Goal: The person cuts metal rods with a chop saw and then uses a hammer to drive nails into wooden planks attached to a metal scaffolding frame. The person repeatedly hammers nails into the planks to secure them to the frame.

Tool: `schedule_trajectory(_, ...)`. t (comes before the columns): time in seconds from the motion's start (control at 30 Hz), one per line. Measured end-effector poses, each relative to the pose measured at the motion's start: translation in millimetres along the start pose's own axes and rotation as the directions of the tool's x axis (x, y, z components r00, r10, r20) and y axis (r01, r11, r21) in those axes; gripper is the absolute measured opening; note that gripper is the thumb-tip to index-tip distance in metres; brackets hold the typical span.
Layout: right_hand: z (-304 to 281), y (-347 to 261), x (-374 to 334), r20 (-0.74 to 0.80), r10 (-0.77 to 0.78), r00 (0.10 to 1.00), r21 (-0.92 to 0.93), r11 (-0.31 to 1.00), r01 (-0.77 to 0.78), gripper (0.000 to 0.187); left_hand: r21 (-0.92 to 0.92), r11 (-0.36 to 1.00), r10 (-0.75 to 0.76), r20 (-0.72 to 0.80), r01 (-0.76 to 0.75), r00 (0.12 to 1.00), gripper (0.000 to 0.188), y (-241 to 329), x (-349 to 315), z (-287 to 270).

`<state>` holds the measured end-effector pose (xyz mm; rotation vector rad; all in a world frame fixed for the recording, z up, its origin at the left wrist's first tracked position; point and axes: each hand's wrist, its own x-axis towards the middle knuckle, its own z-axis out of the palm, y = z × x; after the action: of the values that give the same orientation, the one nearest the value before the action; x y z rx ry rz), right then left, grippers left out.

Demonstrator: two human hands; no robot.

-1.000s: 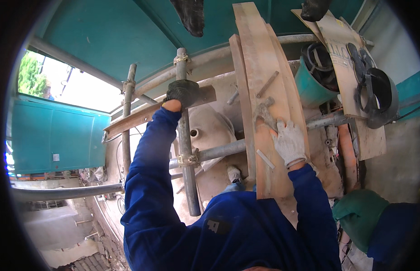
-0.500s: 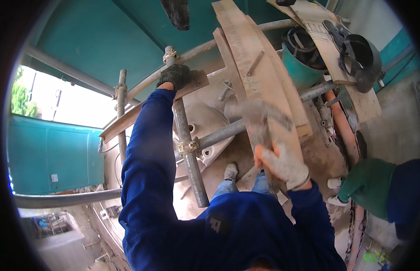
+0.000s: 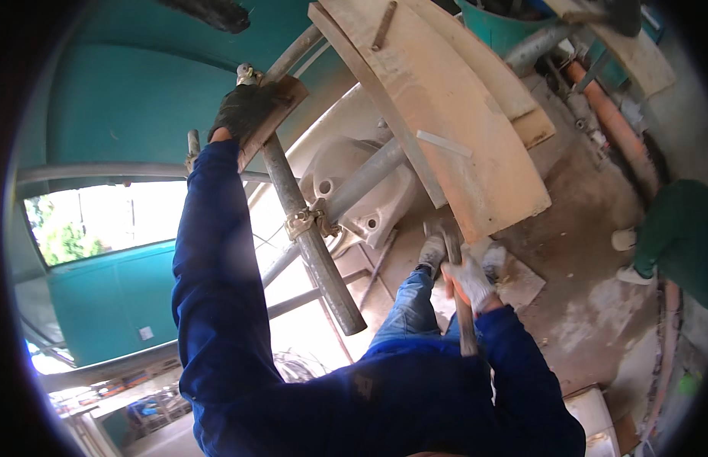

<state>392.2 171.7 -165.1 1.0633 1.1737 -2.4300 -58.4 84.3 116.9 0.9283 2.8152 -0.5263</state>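
Clasping: left hand (image 3: 243,110), fingers wrapped over batten (image 3: 272,128), left of board (image 3: 426,84) | Post (image 3: 317,255): left of board | Strip (image 3: 444,143): lying on board | Hammer (image 3: 465,327): wearer's side of board, just off its near end | Right hand (image 3: 474,280): closed round hammer handle, same side of board

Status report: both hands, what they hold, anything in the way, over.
Left hand holding narrow plank near metal pole. Right hand gripping hammer by handle. Possible obstruction: stacked boards close by.

Teal panels (image 3: 110,114) border a glaring opening (image 3: 140,209), and the stained floor (image 3: 575,251) is probably concrete.
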Motion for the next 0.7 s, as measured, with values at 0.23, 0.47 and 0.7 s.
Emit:
schedule_trajectory(0.23, 62, 42, 123, 0.185, -0.063, 0.981, 0.489, 0.872, -0.036, 0.024, -0.408, 0.913, -0.05, -0.05, 0.025, 0.997, 0.043, -71, 44, 33)
schedule_trajectory(0.47, 149, -36, 218, 0.141, -0.195, 0.971, 0.478, 0.872, 0.106, 0.042, -0.643, 0.765, 0.06, 0.008, -0.041, 0.998, 0.049, -78, 42, 34)
schedule_trajectory(0.7, 182, -110, 240, 0.286, -0.357, 0.889, 0.477, 0.858, 0.191, 0.041, -0.627, 0.778, 0.08, 0.031, -0.042, 0.996, 0.052, -77, 41, 26)
